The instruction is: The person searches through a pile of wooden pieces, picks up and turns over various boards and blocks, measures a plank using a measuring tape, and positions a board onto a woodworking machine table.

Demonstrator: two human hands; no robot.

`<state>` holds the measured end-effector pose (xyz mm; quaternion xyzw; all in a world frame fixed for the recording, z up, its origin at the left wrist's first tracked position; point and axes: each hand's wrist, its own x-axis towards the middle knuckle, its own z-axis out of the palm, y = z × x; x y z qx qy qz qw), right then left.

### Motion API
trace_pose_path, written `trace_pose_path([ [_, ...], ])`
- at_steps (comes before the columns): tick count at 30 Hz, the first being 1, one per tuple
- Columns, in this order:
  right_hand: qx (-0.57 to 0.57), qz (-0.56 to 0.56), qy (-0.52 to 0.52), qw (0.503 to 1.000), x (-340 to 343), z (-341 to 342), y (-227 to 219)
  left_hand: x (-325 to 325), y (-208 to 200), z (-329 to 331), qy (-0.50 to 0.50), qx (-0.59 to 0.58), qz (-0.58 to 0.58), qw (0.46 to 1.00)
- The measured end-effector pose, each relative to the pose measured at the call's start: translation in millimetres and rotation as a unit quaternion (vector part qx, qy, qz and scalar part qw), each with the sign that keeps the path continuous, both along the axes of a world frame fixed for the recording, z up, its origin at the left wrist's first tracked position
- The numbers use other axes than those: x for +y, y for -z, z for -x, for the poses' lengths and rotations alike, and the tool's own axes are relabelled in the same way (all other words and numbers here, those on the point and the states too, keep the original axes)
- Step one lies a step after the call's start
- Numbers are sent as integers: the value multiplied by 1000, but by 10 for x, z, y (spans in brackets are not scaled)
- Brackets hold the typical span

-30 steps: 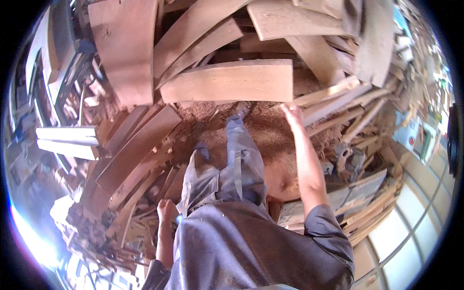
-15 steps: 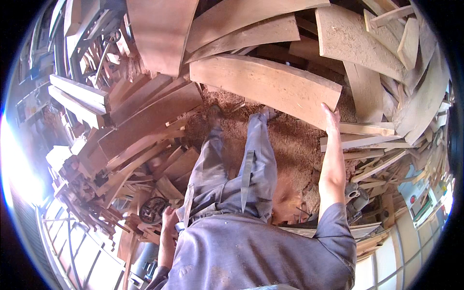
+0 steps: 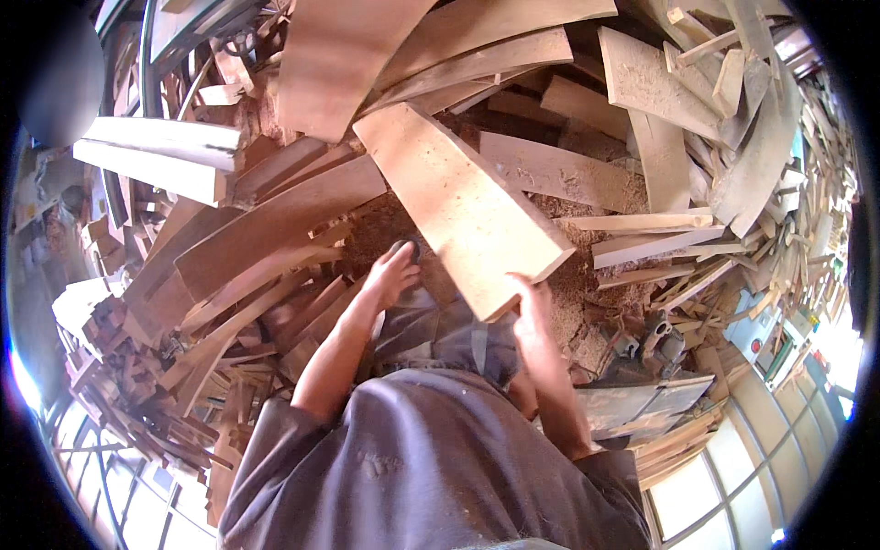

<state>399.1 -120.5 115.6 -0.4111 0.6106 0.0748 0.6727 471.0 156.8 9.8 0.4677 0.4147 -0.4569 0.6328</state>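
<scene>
A thick pale wooden board [image 3: 458, 206] slants in front of me, its far end by the stacked planks and its near end raised close to my body. My right hand [image 3: 532, 302] grips that near end at its right corner, thumb on the top face. To the left of the board and apart from it, my left hand [image 3: 392, 278] is closed with a small dark rounded object [image 3: 404, 249] at its fingertips; its kind cannot be made out. The board hides part of my legs and the floor.
Wide planks [image 3: 495, 37] lie stacked beyond the board. Curved boards [image 3: 284, 215] and offcuts are heaped at the left, with two pale beams [image 3: 156, 156] jutting out. Sawdust-covered planks [image 3: 660, 87] and thin strips [image 3: 642, 223] lie at the right. Sawdust [image 3: 587, 321] covers the floor.
My right hand has drawn the board's near end toward me and turned it from crosswise to slanting. My left hand has come up from beside my waist to the front.
</scene>
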Motion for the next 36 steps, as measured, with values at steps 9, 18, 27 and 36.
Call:
trace_pose_path([
  [9, 23, -21, 3, 1000, 1298, 23, -427, 66, 245, 258, -198, 50, 203, 958],
  [18, -41, 13, -10, 999, 1013, 373, -456, -277, -503, 286, -248, 91, 235, 935],
  [27, -61, -188, 194, 961, 394, 1482, -1358, -965, -1747, 699, 71, 134, 42, 988],
  [36, 144, 308, -473, 812, 206, 2570, -1830, -1511, -970, 1278, 66, 211, 33, 975],
])
